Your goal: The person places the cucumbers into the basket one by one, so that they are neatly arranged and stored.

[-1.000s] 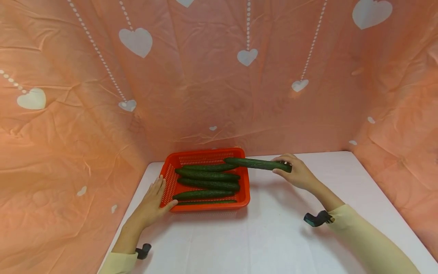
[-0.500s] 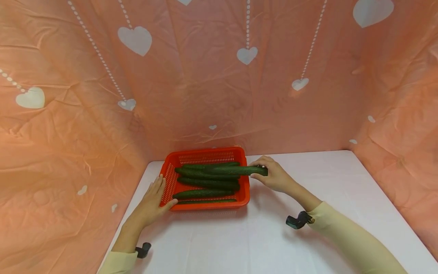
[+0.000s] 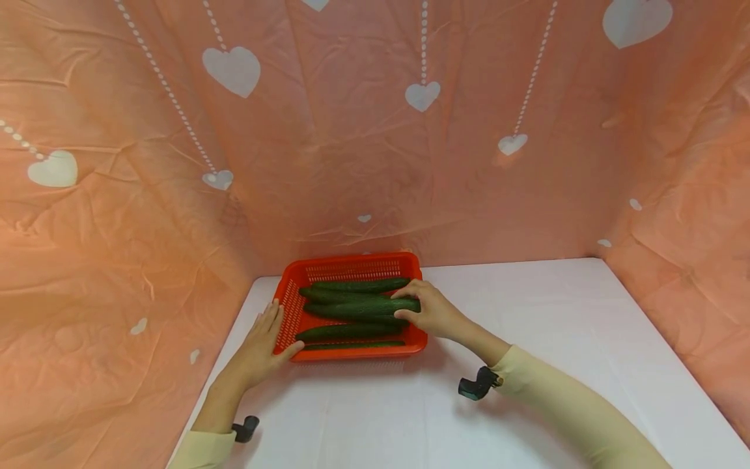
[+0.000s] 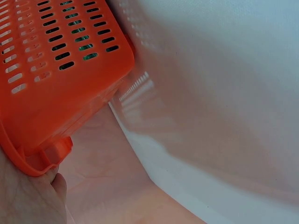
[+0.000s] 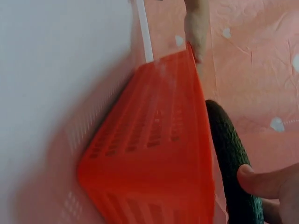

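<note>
My right hand (image 3: 432, 311) grips the right end of a dark green cucumber (image 3: 375, 309), which lies lengthwise over the other cucumbers inside the red basket's rim. Seen from the right wrist, the thumb presses along the side of this cucumber (image 5: 229, 158), which shows above the basket wall. My left hand (image 3: 258, 346) rests on the left rim of the red plastic basket (image 3: 360, 355), its fingers straight and its thumb spread towards the front rim. The left wrist view has part of that hand (image 4: 30, 198) touching the basket's lip. Several cucumbers (image 3: 348, 331) lie side by side in the basket.
The basket stands at the back left of a white table (image 3: 527, 365). Behind and beside the table hangs a pink-orange sheet (image 3: 328, 143) printed with white hearts. A small black camera (image 3: 479, 383) is worn on the right wrist, another (image 3: 246, 428) on the left.
My right hand has moved left and slightly towards me, bringing its cucumber from beyond the right rim to over the basket's middle. The left hand has stayed on the rim.
</note>
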Available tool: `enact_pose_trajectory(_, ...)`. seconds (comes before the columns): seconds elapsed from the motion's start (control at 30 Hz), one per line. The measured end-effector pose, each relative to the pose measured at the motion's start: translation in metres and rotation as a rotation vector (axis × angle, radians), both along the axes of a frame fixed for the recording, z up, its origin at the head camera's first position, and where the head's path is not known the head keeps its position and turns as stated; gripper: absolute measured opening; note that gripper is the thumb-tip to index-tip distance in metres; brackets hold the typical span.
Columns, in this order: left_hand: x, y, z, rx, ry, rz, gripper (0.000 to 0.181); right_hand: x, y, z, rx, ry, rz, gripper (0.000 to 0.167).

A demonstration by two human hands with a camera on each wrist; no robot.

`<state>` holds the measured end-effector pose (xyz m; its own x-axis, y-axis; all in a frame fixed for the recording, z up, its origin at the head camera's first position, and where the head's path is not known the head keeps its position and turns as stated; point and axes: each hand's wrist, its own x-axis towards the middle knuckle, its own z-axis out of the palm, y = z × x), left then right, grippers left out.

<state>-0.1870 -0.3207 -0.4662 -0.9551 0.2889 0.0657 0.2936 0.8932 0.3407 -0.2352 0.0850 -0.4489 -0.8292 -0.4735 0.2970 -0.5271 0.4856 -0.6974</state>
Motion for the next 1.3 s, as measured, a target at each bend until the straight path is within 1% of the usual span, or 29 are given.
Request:
enact_pose_trajectory(0.23, -0.002, -0.001, -0.003, -0.009, -0.002, -0.002, 0.103, -0.001, -0.023, -0.004, 0.039, -0.064, -0.004, 0.031)
enact_pose_trajectory(0.37, -0.002, -0.001, -0.003, -0.007, -0.003, 0.006, 0.103, -0.002, -0.032, -0.004, 0.046, -0.122, 0.012, 0.031)
enact_pose_trajectory(0.5, -0.001, -0.001, -0.003, -0.001, -0.008, 0.006, 0.104, -0.004, -0.039, -0.004, 0.066, -0.157, 0.025, 0.03)
enact_pose_trajectory(0.7, -0.001, -0.001, -0.003, -0.004, -0.003, 0.004, 0.104, -0.008, -0.05, -0.004, 0.085, -0.223, 0.002, 0.03)
enact_pose_trajectory(0.87, 0.0, 0.001, -0.001, -0.001, 0.001, 0.007, 0.103, -0.011, -0.057, -0.006, 0.111, -0.219, -0.001, 0.031)
enact_pose_trajectory(1.0, 0.001, 0.002, -0.001, -0.003, -0.008, 0.01, 0.104, -0.011, -0.061, -0.01, 0.129, -0.215, 0.01, 0.031)
enact_pose_trajectory(1.13, 0.001, 0.001, 0.0, -0.008, -0.024, 0.018, 0.105, -0.011, -0.063, -0.012, 0.132, -0.231, 0.01, 0.031)
enact_pose_trajectory(1.3, 0.0, 0.0, -0.002, -0.008, -0.033, 0.024, 0.106, -0.012, -0.064, -0.011, 0.15, -0.217, 0.017, 0.029)
